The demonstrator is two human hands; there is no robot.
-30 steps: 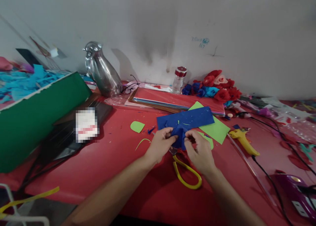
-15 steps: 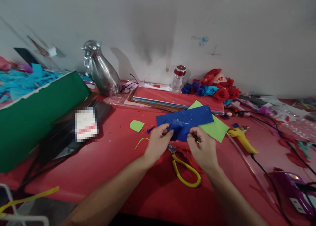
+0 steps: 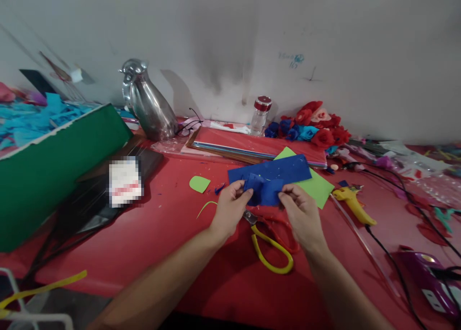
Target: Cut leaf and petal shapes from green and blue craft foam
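Between my two hands is a small piece of blue felt-like sheet (image 3: 268, 191), its left part folded or curled and its right part spread flatter. My left hand (image 3: 232, 202) pinches the folded end. The opposite edge is pinched between thumb and fingers of my right hand (image 3: 300, 212). Just behind lies a blue strip (image 3: 291, 169) on top of a lime green sheet (image 3: 319, 188). Scissors (image 3: 272, 253) with a yellow and a red handle rest on the table below my hands, the blades partly hidden. A rounded green cutout (image 3: 199, 184) lies to the left.
On the red table (image 3: 162, 253) stand a metal jug (image 3: 149, 104) and a glass jar (image 3: 259, 116). A sheet stack (image 3: 230, 140) and felt roses (image 3: 320, 126) lie at the back. A yellow glue gun (image 3: 351, 204), its cord and a purple power strip (image 3: 428, 277) are right; a green box (image 3: 61, 171) is left.
My right hand has moved slightly right, and the right part of the blue piece is now drawn out flatter. My left hand has hardly moved.
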